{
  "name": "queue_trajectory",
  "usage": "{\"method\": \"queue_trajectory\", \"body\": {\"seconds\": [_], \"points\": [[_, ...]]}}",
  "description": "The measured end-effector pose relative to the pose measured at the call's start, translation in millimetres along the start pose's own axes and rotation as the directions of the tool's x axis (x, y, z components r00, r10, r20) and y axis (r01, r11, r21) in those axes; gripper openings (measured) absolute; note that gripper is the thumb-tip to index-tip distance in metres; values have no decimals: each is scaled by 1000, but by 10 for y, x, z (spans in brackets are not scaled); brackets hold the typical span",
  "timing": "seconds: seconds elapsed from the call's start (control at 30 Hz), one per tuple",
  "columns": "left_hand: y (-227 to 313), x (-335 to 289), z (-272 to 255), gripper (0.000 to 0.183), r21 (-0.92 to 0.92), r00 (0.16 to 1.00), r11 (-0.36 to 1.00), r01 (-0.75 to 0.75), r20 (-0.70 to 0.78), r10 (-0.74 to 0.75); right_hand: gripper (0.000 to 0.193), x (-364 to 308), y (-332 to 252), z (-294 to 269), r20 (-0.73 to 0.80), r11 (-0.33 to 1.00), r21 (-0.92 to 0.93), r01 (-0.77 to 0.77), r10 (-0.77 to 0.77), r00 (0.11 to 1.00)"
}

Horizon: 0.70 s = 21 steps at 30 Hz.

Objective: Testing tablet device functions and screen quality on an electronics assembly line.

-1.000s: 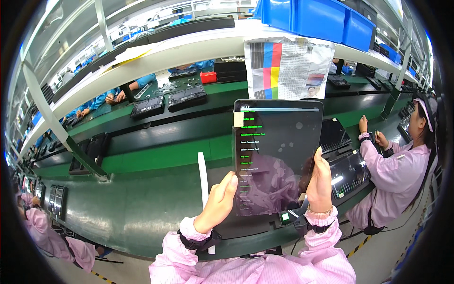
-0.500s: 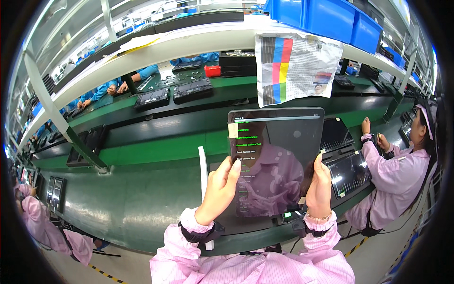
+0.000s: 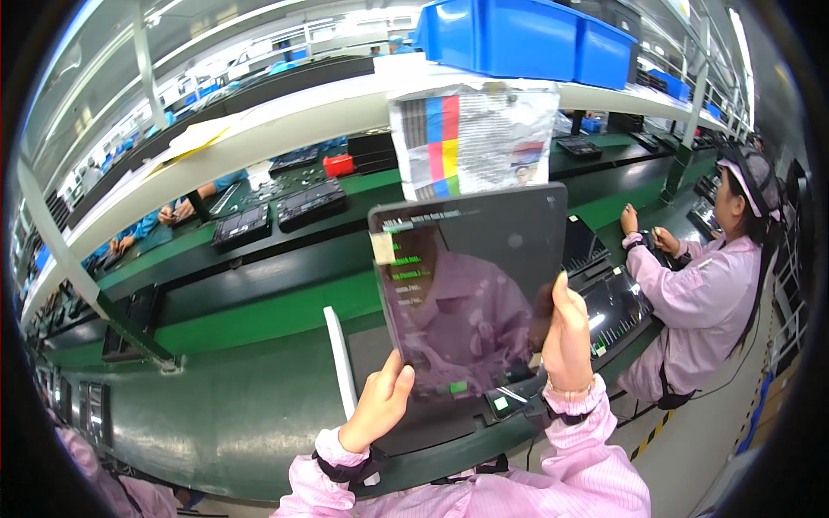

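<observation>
A black tablet [image 3: 471, 293] with a lit screen is held up between my two hands over the green bench. Lines of green and white text run down the left of its screen, and pink clothing is reflected in the glass. A small cream tape piece [image 3: 383, 249] sticks to its upper left edge. At the lower left edge, my left hand [image 3: 377, 402] is closed, thumb toward the front. My right hand [image 3: 567, 335] grips the right edge, its other fingers partly hidden behind the tablet. Below the tablet lies a small dark device with a lit patch [image 3: 501, 403].
A white strip [image 3: 340, 358] stands left of the tablet on the green bench [image 3: 216, 406]. Behind hangs a printed colour sheet [image 3: 475, 138] under a shelf with blue bins [image 3: 509, 39]. More tablets [image 3: 617, 306] lie to the right, near a co-worker in pink [image 3: 691, 285].
My left hand has slid down the tablet's left edge to its lower part. The tablet has tilted slightly, and its on-screen list looks different and blurred. The whole view has shifted.
</observation>
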<state>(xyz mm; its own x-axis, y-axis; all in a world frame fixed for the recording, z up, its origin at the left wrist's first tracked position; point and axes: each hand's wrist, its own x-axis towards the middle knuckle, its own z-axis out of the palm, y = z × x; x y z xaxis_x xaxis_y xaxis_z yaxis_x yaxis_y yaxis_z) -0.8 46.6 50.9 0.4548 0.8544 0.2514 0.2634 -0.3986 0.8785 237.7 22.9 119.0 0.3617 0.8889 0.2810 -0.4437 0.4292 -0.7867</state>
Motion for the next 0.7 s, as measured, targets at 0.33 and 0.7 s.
{"method": "queue_trajectory", "body": {"seconds": [0.33,0.7], "points": [[16,26,59,35,-269,979,951,155,170,-111,33,276,13,-128,80,997,79,14,-20,997],[67,42,113,27,-248,979,951,184,128,-156,42,253,4,-103,77,999,29,32,-34,996]]}}
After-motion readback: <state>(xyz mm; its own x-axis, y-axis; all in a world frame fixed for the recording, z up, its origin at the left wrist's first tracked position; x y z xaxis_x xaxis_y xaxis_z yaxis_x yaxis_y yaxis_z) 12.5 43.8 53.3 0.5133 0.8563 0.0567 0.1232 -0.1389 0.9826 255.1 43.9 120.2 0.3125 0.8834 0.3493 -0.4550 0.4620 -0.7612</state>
